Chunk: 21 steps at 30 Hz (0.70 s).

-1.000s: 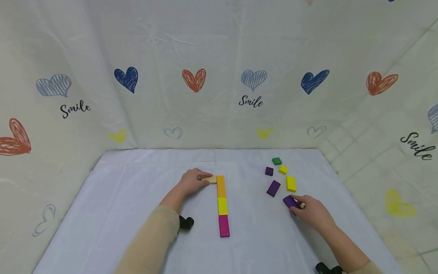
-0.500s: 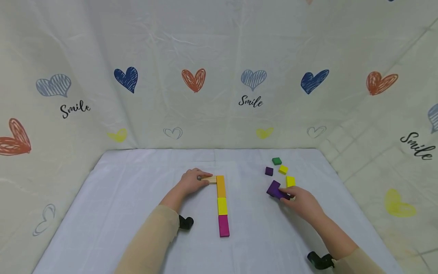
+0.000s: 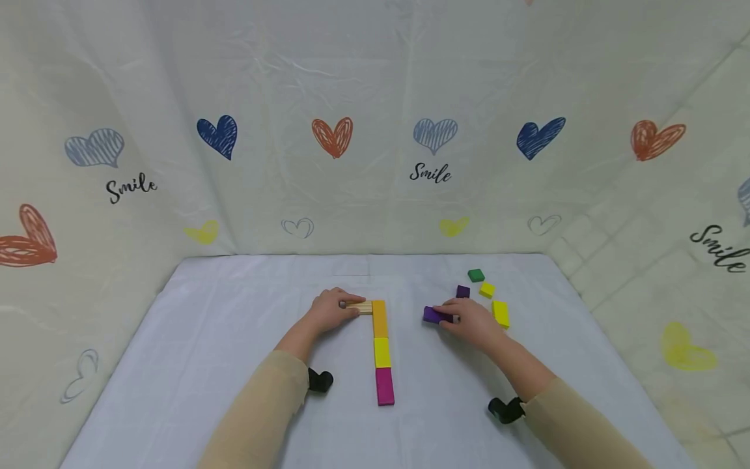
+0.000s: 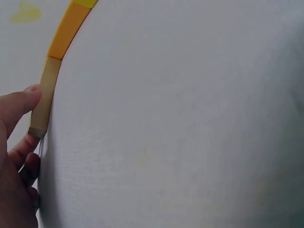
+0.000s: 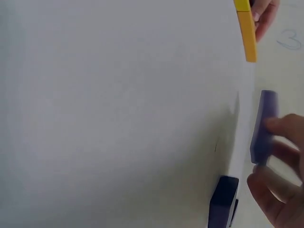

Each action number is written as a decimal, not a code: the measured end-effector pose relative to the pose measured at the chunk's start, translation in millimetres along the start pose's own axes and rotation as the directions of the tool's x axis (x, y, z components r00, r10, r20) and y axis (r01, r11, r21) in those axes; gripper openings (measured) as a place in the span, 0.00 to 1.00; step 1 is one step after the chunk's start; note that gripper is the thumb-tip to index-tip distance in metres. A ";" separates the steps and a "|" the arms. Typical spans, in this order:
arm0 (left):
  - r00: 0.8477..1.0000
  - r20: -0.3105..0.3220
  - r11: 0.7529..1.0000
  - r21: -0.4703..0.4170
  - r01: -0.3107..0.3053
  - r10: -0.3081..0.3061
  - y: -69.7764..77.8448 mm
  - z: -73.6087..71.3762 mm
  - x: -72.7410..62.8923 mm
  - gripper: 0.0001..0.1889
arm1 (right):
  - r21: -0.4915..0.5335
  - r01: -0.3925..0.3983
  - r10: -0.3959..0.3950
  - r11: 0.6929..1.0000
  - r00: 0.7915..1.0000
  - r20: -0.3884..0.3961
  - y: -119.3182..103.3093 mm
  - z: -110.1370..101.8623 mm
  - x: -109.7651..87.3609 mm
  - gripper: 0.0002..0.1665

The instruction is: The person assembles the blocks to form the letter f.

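Note:
In the head view my left hand (image 3: 331, 311) pinches a plain wooden block (image 3: 364, 307) between thumb and fingers. That block's end meets the top of an orange block (image 3: 380, 318), as the left wrist view also shows. Below the orange one, a yellow block (image 3: 382, 352) and a magenta block (image 3: 385, 387) continue the row toward me. My right hand (image 3: 476, 323) grips a purple block (image 3: 432, 315), held above the cloth to the right of the row. Another purple block (image 5: 222, 202) lies below this hand in the right wrist view; the hand hides it from the head view.
Loose blocks lie at the right: a small purple one (image 3: 463, 291), a green one (image 3: 476, 275), a small yellow one (image 3: 487, 290) and a longer yellow one (image 3: 500, 314). White cloth (image 3: 187, 365) covers the table, and a heart-printed sheet (image 3: 375, 85) hangs behind.
My right hand has carried the purple block leftward and slightly away from me, over the other purple block, toward the row. The left hand and the row have stayed put.

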State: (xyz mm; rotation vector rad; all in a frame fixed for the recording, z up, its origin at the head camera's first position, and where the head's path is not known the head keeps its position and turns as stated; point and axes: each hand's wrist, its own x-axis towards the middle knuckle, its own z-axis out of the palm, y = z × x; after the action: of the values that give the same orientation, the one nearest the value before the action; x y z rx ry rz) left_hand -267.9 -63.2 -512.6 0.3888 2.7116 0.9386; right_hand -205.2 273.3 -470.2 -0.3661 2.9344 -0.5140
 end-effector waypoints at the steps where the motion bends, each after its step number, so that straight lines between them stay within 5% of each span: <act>1: 1.000 0.002 1.000 0.001 0.003 -0.003 -0.2 0.4 0.3 0.16 | -0.009 0.008 -0.008 1.000 1.000 0.006 -3.4 1.4 4.9 0.24; 11: 1.000 0.000 1.000 0.004 0.017 -0.017 -3.4 0.4 2.6 0.16 | -0.017 0.078 -0.077 0.997 0.995 0.066 -33.1 17.7 51.4 0.22; 21: 1.000 0.012 1.000 0.009 0.016 -0.016 -2.5 2.2 4.5 0.16 | -0.016 0.081 -0.079 0.997 0.992 0.096 -44.9 25.9 66.4 0.23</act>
State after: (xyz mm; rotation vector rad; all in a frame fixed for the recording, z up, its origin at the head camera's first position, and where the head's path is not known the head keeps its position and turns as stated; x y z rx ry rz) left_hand -271.8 -62.4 -516.5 0.3729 2.7044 0.9177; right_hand -254.8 206.9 -484.9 -0.4977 2.8441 -0.4640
